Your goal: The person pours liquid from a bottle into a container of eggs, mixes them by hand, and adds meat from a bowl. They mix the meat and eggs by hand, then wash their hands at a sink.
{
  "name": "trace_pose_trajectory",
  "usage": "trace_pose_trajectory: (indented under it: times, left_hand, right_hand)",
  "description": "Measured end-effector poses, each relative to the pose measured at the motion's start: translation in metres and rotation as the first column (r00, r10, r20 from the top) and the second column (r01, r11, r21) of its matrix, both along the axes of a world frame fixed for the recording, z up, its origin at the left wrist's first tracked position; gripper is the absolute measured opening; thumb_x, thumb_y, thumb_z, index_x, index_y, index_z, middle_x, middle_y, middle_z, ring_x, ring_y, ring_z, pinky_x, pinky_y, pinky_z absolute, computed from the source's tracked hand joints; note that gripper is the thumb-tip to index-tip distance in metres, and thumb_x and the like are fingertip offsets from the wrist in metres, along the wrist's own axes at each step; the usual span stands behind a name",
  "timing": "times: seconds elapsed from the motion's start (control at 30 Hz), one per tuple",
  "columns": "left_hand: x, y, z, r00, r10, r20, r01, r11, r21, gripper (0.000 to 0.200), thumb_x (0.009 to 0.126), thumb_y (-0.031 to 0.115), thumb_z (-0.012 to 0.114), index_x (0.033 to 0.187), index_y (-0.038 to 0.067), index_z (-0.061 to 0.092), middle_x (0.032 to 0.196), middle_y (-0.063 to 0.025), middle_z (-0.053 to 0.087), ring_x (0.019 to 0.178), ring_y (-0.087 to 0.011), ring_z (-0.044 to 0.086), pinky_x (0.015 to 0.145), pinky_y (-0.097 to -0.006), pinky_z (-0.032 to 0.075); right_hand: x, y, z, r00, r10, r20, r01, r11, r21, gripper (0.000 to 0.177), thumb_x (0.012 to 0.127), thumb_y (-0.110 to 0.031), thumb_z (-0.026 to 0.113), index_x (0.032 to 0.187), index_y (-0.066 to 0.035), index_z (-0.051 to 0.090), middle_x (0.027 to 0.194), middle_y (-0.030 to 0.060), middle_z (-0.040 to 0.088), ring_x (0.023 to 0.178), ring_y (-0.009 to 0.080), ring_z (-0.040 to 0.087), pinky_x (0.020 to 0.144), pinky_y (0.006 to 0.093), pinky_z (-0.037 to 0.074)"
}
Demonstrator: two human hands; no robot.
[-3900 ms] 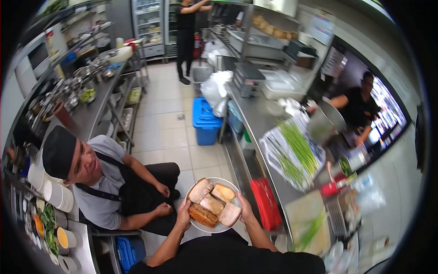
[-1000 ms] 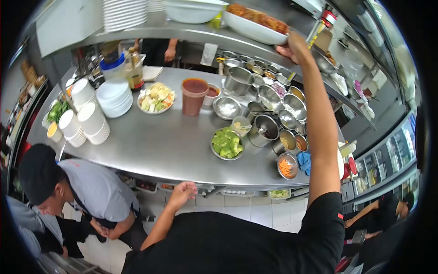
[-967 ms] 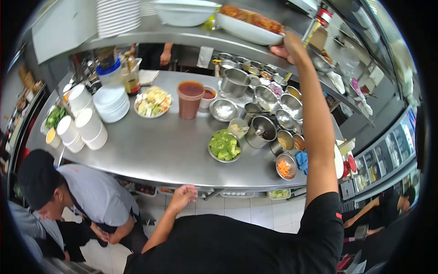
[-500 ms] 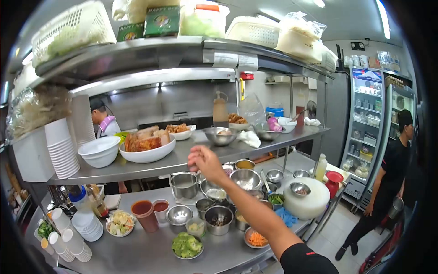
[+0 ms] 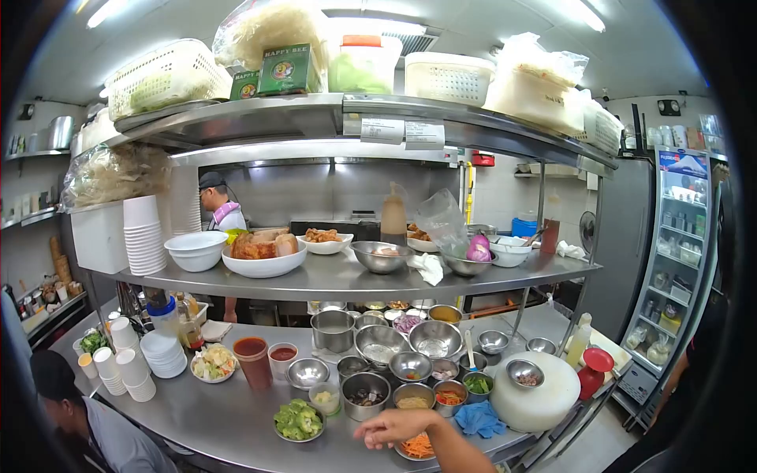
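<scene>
My right hand point(image 5: 393, 427) is over the front of the steel counter, its fingers loosely stretched to the left with nothing visible in them. Partly behind my wrist is a bowl of shredded carrot point(image 5: 418, 447). To the left of my fingertips sits a metal bowl of green lettuce point(image 5: 299, 419). Just beyond the hand stand a steel pot with dark contents point(image 5: 366, 396), a small tub of pale chopped food point(image 5: 324, 398) and a bowl of pale shreds point(image 5: 414, 400). My left hand is out of view.
A round white block point(image 5: 536, 406) carries a small metal bowl point(image 5: 525, 374), beside a blue cloth point(image 5: 479, 420). Above runs a steel shelf point(image 5: 355, 277) with a white bowl of cooked meat point(image 5: 264, 260). Co-workers stand at the lower left point(image 5: 110, 430), behind the shelf and at the right edge.
My right hand has come down from the shelf's front edge to the counter near the carrot. The view has shifted, and a co-worker now appears at lower left.
</scene>
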State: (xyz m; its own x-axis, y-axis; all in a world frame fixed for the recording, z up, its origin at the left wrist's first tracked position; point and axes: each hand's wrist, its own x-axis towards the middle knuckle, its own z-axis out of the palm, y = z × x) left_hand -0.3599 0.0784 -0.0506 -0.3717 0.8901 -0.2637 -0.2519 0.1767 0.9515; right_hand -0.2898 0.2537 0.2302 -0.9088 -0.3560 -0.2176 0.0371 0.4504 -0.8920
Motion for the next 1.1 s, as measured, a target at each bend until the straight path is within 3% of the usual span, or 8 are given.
trace_pose_trajectory:
  times: [0.27, 0.33, 0.43, 0.5, 0.57, 0.7, 0.97, 1.1]
  left_hand:
    - [0.023, 0.025, 0.026, 0.986, -0.161, -0.047, 0.165, 0.982, 0.093, 0.028, 0.095, 0.025, 0.041, 0.110, 0.003, 0.051, 0.076, -0.0043, 0.060, 0.055, -0.0094, 0.049, 0.050, -0.0244, 0.041]
    - [0.026, 0.034, 0.033, 0.974, -0.217, -0.073, 0.225, 0.964, 0.139, 0.027, 0.096, 0.024, 0.040, 0.109, 0.003, 0.051, 0.075, -0.0039, 0.059, 0.055, -0.0088, 0.048, 0.049, -0.0236, 0.040]
    - [0.031, 0.034, 0.036, 0.931, -0.343, -0.124, 0.361, 0.916, 0.174, 0.027, 0.096, 0.023, 0.038, 0.108, 0.003, 0.052, 0.074, -0.0033, 0.059, 0.054, -0.0078, 0.048, 0.048, -0.0224, 0.040]
    - [0.035, 0.033, 0.038, 0.891, -0.423, -0.163, 0.444, 0.888, 0.118, 0.032, 0.097, 0.020, 0.033, 0.117, 0.001, 0.048, 0.078, -0.0036, 0.060, 0.053, -0.0066, 0.046, 0.048, -0.0200, 0.038]
    - [0.047, 0.036, 0.048, 0.888, -0.444, -0.118, 0.456, 0.884, 0.107, 0.039, 0.079, -0.006, 0.035, 0.115, -0.002, 0.049, 0.081, -0.0034, 0.059, 0.055, -0.0070, 0.045, 0.050, -0.0194, 0.037]
    - [0.066, 0.051, 0.036, 0.791, -0.611, -0.035, 0.612, 0.790, 0.043, 0.044, 0.073, -0.010, 0.032, 0.113, -0.003, 0.049, 0.077, -0.0057, 0.056, 0.055, -0.0060, 0.042, 0.050, -0.0185, 0.034]
    - [0.151, 0.106, 0.038, 0.652, -0.758, -0.020, 0.758, 0.652, 0.004, 0.034, 0.078, -0.005, 0.035, 0.107, -0.002, 0.053, 0.066, -0.0004, 0.050, 0.056, -0.0054, 0.042, 0.050, -0.0183, 0.032]
    - [0.222, 0.150, 0.040, 0.635, -0.768, 0.087, 0.770, 0.620, -0.151, 0.033, 0.095, 0.021, 0.033, 0.110, -0.001, 0.052, 0.067, -0.0024, 0.054, 0.049, -0.0056, 0.042, 0.043, -0.0181, 0.029]
  right_hand:
    - [0.086, 0.019, -0.152, 0.948, -0.307, 0.088, 0.317, 0.939, -0.133, 0.041, 0.094, -0.034, 0.045, 0.121, -0.004, 0.047, 0.095, 0.0018, 0.058, 0.084, 0.0100, 0.055, 0.070, 0.0262, 0.049]
    - [0.123, 0.019, -0.224, 0.740, -0.671, 0.035, 0.609, 0.647, -0.459, 0.032, 0.092, -0.034, 0.048, 0.102, -0.004, 0.056, 0.079, 0.0066, 0.064, 0.067, 0.0152, 0.063, 0.056, 0.0267, 0.052]
    - [0.177, 0.004, -0.216, 0.755, -0.502, 0.421, 0.643, 0.693, -0.326, 0.040, 0.093, -0.036, 0.047, 0.121, -0.006, 0.049, 0.099, 0.0019, 0.059, 0.090, 0.0108, 0.057, 0.074, 0.0270, 0.049]
    - [0.205, -0.011, -0.222, 0.764, -0.578, 0.285, 0.645, 0.683, -0.343, 0.035, 0.091, -0.031, 0.053, 0.116, -0.007, 0.052, 0.097, 0.0034, 0.061, 0.087, 0.0136, 0.059, 0.070, 0.0286, 0.050]
    - [0.222, -0.025, -0.218, 0.667, -0.735, 0.125, 0.679, 0.530, -0.508, 0.018, 0.088, -0.013, 0.053, 0.104, -0.005, 0.057, 0.093, 0.0053, 0.061, 0.079, 0.0132, 0.058, 0.066, 0.0280, 0.049]
    - [0.229, -0.062, -0.199, -0.009, -0.976, 0.219, 0.612, -0.179, -0.771, 0.007, 0.085, -0.005, 0.044, 0.081, -0.006, 0.050, 0.099, 0.0128, 0.059, 0.078, 0.0177, 0.060, 0.064, 0.0284, 0.048]
    - [0.312, -0.057, -0.215, -0.196, -0.873, 0.447, 0.376, -0.488, -0.788, 0.008, 0.088, -0.013, 0.046, 0.081, -0.008, 0.045, 0.069, 0.0029, 0.050, 0.056, 0.0137, 0.051, 0.051, 0.0260, 0.041]
    - [0.391, -0.045, -0.231, -0.567, -0.822, 0.048, 0.730, -0.529, -0.432, 0.043, 0.083, -0.028, 0.064, 0.057, -0.013, 0.033, 0.053, -0.0069, 0.031, 0.051, 0.0050, 0.027, 0.043, 0.0256, 0.024]
